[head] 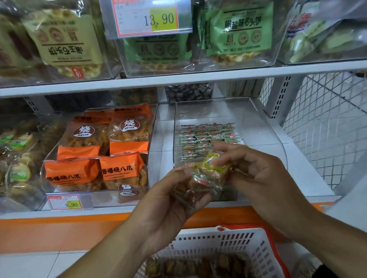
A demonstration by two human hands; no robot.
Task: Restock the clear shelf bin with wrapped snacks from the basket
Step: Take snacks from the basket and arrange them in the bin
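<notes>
A clear shelf bin [261, 123] stands on the lower shelf, with several small wrapped snacks [205, 138] laid in rows on its floor. In front of the bin, my left hand [170, 201] grips a bunch of wrapped snacks [202, 179] in clear wrappers. My right hand [256, 178] pinches the top snack of that bunch between thumb and fingers. Below, a white basket [251, 246] with an orange rim holds several more wrapped snacks [203, 267].
A neighbouring clear bin [97, 196] on the left holds orange snack bags, with a 9.90 price tag on its front. The upper shelf [176, 77] carries bins of green and yellow bags. A white wire mesh panel [332, 123] closes the right side.
</notes>
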